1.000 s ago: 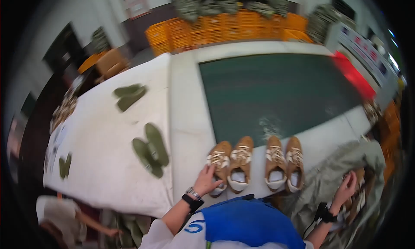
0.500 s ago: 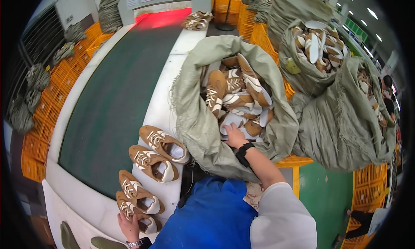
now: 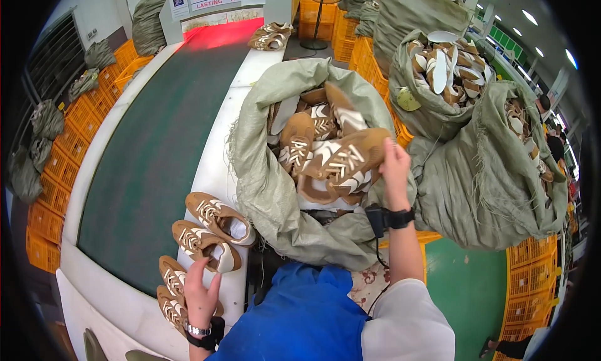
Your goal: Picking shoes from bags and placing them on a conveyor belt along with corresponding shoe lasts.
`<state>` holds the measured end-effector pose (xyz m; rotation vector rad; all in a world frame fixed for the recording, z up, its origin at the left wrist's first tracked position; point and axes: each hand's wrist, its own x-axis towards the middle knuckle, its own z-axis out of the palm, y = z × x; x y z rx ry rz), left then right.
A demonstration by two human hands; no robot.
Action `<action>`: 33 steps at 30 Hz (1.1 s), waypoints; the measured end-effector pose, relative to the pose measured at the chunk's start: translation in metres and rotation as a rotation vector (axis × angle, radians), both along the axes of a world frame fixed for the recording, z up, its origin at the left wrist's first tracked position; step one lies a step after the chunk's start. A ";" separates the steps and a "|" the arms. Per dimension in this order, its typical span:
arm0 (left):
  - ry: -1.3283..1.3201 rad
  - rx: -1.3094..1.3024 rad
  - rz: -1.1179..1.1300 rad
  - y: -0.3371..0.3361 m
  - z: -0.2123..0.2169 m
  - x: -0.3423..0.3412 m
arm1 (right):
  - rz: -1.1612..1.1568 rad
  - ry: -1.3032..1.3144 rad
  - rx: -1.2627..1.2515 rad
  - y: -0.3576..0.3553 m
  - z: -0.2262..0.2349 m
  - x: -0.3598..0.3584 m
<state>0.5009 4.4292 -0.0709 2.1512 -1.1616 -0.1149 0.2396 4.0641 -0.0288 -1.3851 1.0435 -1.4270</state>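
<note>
Our right hand (image 3: 395, 167) gripping a brown sneaker (image 3: 362, 149) over a sack (image 3: 263, 201), our left hand (image 3: 200, 295) near shoes (image 3: 193, 237), fingers parted

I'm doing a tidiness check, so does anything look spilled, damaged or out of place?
Nothing clearly stands out. Four shoes sit side by side on the white ledge; the loose shoes in the open sack are jumbled but contained, and I see no damage.
</note>
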 end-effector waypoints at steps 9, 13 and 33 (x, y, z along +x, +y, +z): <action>1.476 -0.381 -0.525 -0.076 0.031 -0.013 | 0.710 -0.358 0.601 0.020 0.007 0.054; 1.275 -0.244 -0.461 -0.069 0.024 -0.025 | 0.867 -0.047 0.576 0.062 -0.012 0.121; 0.762 -0.737 0.659 0.158 -0.039 -0.005 | 1.401 0.408 -0.882 0.226 -0.011 0.228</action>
